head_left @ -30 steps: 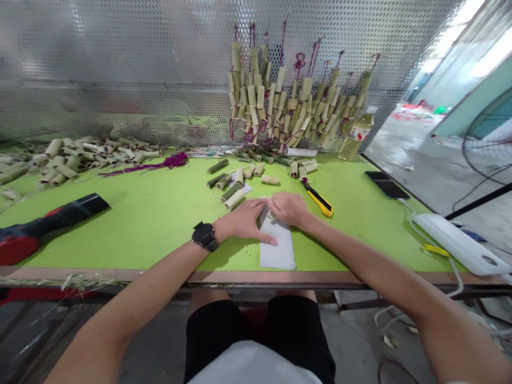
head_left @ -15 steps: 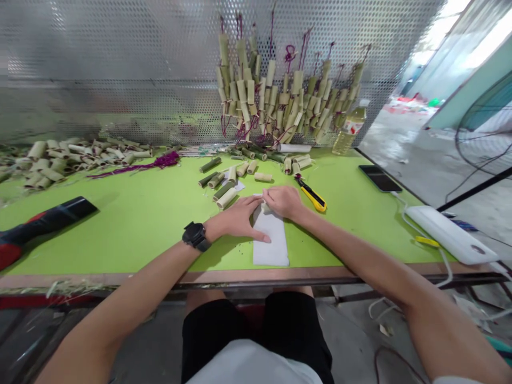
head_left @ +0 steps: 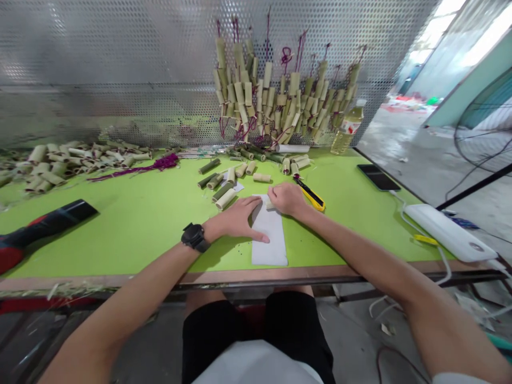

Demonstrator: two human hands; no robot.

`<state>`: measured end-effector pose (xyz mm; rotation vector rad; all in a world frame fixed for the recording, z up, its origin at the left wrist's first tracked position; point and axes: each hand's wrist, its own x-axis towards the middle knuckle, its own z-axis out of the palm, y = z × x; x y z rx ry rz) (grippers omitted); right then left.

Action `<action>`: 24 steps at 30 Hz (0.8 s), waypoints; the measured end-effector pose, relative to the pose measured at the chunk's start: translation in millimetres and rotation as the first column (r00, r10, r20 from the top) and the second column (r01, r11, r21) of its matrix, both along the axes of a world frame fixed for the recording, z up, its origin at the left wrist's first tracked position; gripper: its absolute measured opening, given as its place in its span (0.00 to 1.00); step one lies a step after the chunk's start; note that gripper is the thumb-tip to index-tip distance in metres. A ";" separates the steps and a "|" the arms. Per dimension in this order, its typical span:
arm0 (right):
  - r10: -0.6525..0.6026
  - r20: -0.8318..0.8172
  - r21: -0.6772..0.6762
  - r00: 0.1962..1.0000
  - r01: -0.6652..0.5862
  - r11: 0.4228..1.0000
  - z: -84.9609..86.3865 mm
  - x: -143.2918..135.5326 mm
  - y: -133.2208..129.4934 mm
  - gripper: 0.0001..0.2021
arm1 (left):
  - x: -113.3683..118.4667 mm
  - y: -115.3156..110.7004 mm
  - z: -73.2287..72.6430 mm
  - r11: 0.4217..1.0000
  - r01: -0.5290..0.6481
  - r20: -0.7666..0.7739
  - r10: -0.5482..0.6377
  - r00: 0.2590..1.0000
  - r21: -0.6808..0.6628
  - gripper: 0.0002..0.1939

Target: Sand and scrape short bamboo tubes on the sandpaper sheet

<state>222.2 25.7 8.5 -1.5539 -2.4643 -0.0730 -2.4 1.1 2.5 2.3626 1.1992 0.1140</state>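
A white sheet (head_left: 270,250) lies on the green table near its front edge. My left hand (head_left: 240,217) rests flat over the sheet's left side, fingers stretched and thumb spread apart. Closed at the sheet's upper right, my right hand (head_left: 287,199) has its fingers wrapped round a small pale piece (head_left: 269,205), which is mostly hidden. Just beyond the hands lie short bamboo tubes, one pale tube (head_left: 262,177) by itself and another (head_left: 226,199) left of the sheet. A yellow cutter (head_left: 314,196) lies right of my right hand.
Bamboo pieces (head_left: 52,160) are heaped at the back left, beside purple cord (head_left: 166,161). A black and red tool (head_left: 48,221) lies left. Bamboo strings (head_left: 294,85) hang on the mesh panel. An oil bottle (head_left: 349,128), a phone (head_left: 378,177) and a white power strip (head_left: 450,232) stand or lie right.
My right hand has moved slightly right, away from my left fingertips, with the small pale piece. My left hand stays over the sheet. The view has shifted a little.
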 end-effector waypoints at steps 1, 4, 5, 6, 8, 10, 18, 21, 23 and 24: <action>0.018 -0.009 -0.016 1.000 -0.018 1.000 -0.8 -5.2 -2.4 0.30 | 0.0 0.1 0.1 1.000 0.013 0.015 -0.013 1.000 0.005 0.79; 0.207 -0.020 -0.040 0.978 -0.207 0.977 -3.0 -15.3 -9.6 0.26 | -0.5 1.0 -1.4 0.996 0.085 0.080 -0.087 0.993 0.031 0.72; 0.198 -0.014 -0.042 0.980 -0.199 0.979 -2.9 -15.9 -9.8 0.26 | -0.5 1.3 -2.2 0.996 0.081 0.082 -0.084 0.993 0.033 0.73; 0.130 -0.003 -0.046 0.992 -0.130 0.990 -2.2 -15.5 -8.7 0.28 | -0.5 1.6 -2.9 0.997 0.064 0.072 -0.066 0.995 0.030 0.75; -0.017 0.015 -0.029 1.000 0.017 0.999 0.1 -13.3 -5.2 0.30 | -0.4 2.1 -4.5 1.000 0.008 0.041 -0.009 0.999 0.021 0.80; -0.067 0.004 -0.010 0.998 0.067 0.998 1.4 -11.9 -5.4 0.29 | -0.7 2.5 -6.0 1.000 0.000 0.040 -0.001 0.999 0.026 0.81; 0.112 0.009 0.035 0.994 -0.112 0.993 -5.2 -4.6 -36.2 0.21 | -2.9 0.6 -6.3 0.997 0.047 0.088 -0.053 0.995 0.061 0.76; 0.068 0.053 0.000 0.996 -0.068 0.998 -0.6 -1.4 -25.5 0.25 | -1.5 -0.3 -4.8 0.998 0.038 0.071 -0.041 0.997 0.044 0.78; -0.005 0.075 -0.035 0.997 0.008 0.999 3.6 -2.4 -15.8 0.28 | -0.8 -0.5 -4.3 0.999 0.019 0.059 -0.021 0.998 0.031 0.78; -0.038 0.079 -0.043 0.996 0.042 0.998 5.1 -3.7 -12.3 0.29 | -0.6 -0.4 -4.3 1.000 0.012 0.054 -0.013 0.998 0.026 0.79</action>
